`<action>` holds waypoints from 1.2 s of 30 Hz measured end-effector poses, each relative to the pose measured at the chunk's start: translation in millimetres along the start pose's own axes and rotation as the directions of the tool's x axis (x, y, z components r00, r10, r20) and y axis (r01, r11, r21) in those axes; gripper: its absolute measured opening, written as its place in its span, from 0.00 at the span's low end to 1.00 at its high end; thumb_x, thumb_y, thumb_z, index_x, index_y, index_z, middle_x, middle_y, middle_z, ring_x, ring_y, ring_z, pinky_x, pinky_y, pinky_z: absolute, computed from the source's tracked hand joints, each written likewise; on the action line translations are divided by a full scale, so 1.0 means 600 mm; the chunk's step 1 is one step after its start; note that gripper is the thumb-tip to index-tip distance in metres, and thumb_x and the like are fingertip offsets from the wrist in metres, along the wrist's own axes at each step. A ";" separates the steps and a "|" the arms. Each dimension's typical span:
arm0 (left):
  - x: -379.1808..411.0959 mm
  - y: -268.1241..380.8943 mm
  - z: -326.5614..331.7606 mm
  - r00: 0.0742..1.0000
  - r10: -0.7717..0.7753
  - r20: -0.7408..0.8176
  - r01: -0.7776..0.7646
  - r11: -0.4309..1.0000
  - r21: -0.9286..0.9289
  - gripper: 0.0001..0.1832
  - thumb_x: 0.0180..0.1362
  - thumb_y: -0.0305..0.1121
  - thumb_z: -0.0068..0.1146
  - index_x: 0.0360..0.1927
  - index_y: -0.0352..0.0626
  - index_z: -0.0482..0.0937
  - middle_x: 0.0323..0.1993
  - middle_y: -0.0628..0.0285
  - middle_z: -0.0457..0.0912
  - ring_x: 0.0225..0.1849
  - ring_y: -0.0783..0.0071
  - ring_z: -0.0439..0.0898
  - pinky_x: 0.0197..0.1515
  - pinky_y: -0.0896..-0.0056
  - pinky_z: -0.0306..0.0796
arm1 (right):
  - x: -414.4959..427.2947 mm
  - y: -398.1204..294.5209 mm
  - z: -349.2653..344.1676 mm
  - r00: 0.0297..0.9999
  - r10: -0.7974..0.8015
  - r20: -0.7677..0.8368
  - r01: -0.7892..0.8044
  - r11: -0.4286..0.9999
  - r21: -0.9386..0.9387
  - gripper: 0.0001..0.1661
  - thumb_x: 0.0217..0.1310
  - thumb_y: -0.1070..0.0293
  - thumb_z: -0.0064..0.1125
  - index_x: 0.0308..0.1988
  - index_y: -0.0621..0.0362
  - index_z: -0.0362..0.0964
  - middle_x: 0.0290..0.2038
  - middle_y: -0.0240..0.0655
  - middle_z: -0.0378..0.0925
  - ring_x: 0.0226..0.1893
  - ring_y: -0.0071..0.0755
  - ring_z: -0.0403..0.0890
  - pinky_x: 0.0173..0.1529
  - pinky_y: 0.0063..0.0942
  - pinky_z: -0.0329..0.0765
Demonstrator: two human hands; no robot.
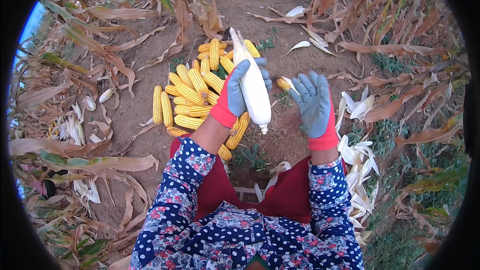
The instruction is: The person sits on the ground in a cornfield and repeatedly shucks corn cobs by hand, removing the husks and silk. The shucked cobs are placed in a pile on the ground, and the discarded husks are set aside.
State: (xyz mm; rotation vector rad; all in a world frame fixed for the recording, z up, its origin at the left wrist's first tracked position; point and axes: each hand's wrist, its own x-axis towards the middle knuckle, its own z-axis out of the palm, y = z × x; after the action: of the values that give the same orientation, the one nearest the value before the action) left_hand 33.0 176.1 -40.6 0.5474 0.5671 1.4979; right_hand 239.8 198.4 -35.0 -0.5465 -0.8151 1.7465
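Observation:
An ear of corn in its pale husk (255, 90) rests in my left hand (237, 88), the fingers wrapped around its middle. Its dry tip points away from me and the stem end points back toward my lap. My right hand (312, 107) is raised to the right of the ear, palm up, fingers spread and holding nothing. Both hands wear grey-coated gloves with red cuffs. Beneath and left of my left hand lies a pile of husked yellow corn cobs (191, 92). Just beyond my right fingertips, a small, partly husked cob (284, 83) lies on the soil.
Stripped husks (360, 180) are heaped along my right side. Dry corn stalks with long leaves (405, 48) stand at the right, and more stalks (195, 3) rise ahead. Farther left are another heap of husks (71, 129) and loose husked pieces (106, 95) on bare soil.

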 end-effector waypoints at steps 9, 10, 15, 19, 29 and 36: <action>-0.004 0.018 0.000 0.997 0.065 0.046 -0.062 0.997 -0.049 0.45 0.54 0.69 0.47 0.59 0.35 0.66 0.36 0.57 0.79 0.38 0.64 0.79 0.47 0.58 0.74 | -0.067 0.068 0.070 0.694 0.698 0.178 -0.656 0.714 -0.245 0.30 0.63 0.50 0.55 0.57 0.58 0.64 0.45 0.39 0.77 0.43 0.26 0.79 0.44 0.26 0.75; -0.004 0.017 0.002 0.998 0.058 0.029 -0.056 0.997 -0.059 0.43 0.55 0.67 0.48 0.58 0.36 0.66 0.37 0.57 0.79 0.37 0.63 0.80 0.46 0.58 0.75 | -0.063 0.069 0.064 0.688 0.706 0.169 -0.655 0.704 -0.275 0.29 0.63 0.51 0.56 0.56 0.57 0.65 0.42 0.38 0.78 0.40 0.25 0.80 0.42 0.25 0.76; -0.002 0.002 0.001 0.998 0.041 -0.053 -0.040 0.999 0.018 0.32 0.61 0.54 0.51 0.58 0.38 0.64 0.40 0.54 0.80 0.38 0.61 0.82 0.45 0.59 0.77 | -0.051 0.099 0.038 0.932 0.363 -0.019 -0.304 0.749 -0.588 0.36 0.53 0.57 0.67 0.57 0.62 0.65 0.44 0.42 0.79 0.44 0.35 0.81 0.46 0.32 0.77; -0.003 -0.009 -0.007 0.969 0.203 -0.141 -0.140 0.920 0.365 0.26 0.61 0.44 0.56 0.56 0.38 0.68 0.43 0.60 0.79 0.45 0.71 0.78 0.51 0.68 0.71 | -0.054 0.100 0.049 0.998 -0.040 0.039 0.052 0.421 -0.906 0.46 0.44 0.57 0.73 0.59 0.66 0.61 0.49 0.49 0.77 0.50 0.46 0.79 0.52 0.36 0.74; -0.001 -0.032 -0.046 0.922 0.242 -0.303 -0.143 0.938 0.314 0.31 0.64 0.53 0.47 0.59 0.36 0.67 0.48 0.59 0.76 0.48 0.73 0.75 0.52 0.72 0.70 | -0.050 0.145 0.047 0.998 0.062 0.015 -0.035 0.735 -0.677 0.44 0.48 0.60 0.71 0.60 0.66 0.59 0.45 0.42 0.77 0.42 0.32 0.80 0.44 0.29 0.76; -0.006 -0.035 -0.057 0.910 0.333 -0.248 -0.112 0.773 0.624 0.26 0.69 0.49 0.39 0.55 0.36 0.72 0.47 0.59 0.79 0.44 0.74 0.78 0.48 0.71 0.72 | -0.058 0.125 0.063 0.940 0.337 0.055 -0.274 0.840 -0.468 0.33 0.54 0.65 0.66 0.56 0.64 0.63 0.42 0.36 0.77 0.34 0.25 0.79 0.36 0.24 0.76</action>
State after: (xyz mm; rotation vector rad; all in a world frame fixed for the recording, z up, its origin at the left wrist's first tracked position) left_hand 26.1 172.0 -80.2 0.8715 1.3265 1.6497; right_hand 176.2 141.7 -67.4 -0.9209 -1.3103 1.9018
